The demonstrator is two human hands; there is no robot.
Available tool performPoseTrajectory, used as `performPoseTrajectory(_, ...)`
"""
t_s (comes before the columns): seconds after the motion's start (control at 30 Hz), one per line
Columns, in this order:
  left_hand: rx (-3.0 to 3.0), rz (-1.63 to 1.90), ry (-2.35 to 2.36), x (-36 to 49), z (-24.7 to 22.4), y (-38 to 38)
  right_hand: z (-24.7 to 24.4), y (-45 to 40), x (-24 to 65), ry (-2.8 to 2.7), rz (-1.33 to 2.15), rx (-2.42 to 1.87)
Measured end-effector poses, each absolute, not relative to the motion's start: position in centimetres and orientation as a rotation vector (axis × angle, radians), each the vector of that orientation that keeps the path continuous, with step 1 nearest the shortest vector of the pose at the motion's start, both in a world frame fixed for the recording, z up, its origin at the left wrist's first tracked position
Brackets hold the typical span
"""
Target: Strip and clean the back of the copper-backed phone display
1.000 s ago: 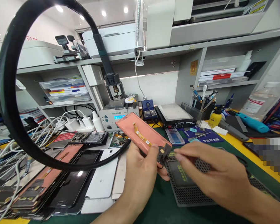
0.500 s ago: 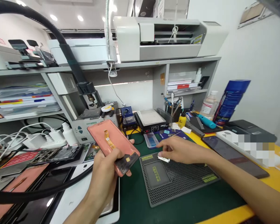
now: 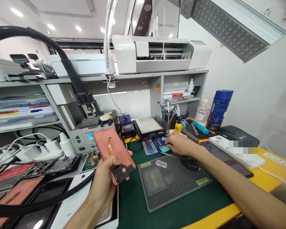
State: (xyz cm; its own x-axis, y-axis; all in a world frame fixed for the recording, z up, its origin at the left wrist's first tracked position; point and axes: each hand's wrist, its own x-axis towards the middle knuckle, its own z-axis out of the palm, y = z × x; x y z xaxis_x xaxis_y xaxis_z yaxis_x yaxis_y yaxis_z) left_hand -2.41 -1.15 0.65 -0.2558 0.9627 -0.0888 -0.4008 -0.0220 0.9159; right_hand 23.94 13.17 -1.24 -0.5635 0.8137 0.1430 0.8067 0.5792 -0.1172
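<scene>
Raised at the centre-left, a pink phone panel (image 3: 120, 148) with an orange flex cable (image 3: 110, 145) and a dark lower part rests in my left hand (image 3: 106, 173), thumb across its face. My right hand (image 3: 180, 143) reaches to the blue items behind the grey mat, its fingers bent together by a small teal piece (image 3: 165, 148); what they hold, if anything, is too small to make out. A small white razor-blade packet (image 3: 161, 163) lies on the perforated grey mat (image 3: 178, 187). Black-handled scissors (image 3: 190, 163) lie under my right wrist.
A hot plate (image 3: 150, 127) and a yellow bottle (image 3: 178, 126) stand behind the mat. To the right are a dark phone screen (image 3: 219, 159) and a white power strip (image 3: 233, 151). A black hose (image 3: 50, 198) crosses the stacked screens at left. An LED lamp (image 3: 231, 28) hangs overhead.
My right hand has moved off the white packet, back towards the blue items. The packet now lies on the mat, and the scissors show. The view has shifted, bringing the lamp in.
</scene>
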Motion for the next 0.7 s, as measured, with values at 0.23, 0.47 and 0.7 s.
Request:
performPoseTrajectory(0.23, 0.727, 1.568, 1.023, -2.7, 0.3, -1.1, 1.7, 10.7, 23.3, -2.222, 0.232, -1.175)
performPoseTrajectory(0.47, 0.623, 1.571, 0.891, -2.3, 0.4, -1.2, 1.1, 6.5, 19.9, -2.257, 0.69, -0.877)
performPoseTrajectory(0.7, 0.63, 1.493, 0.775, -2.3, 0.4, -1.3, -0.5, 5.8, 19.8, -2.458, 0.56, -0.916)
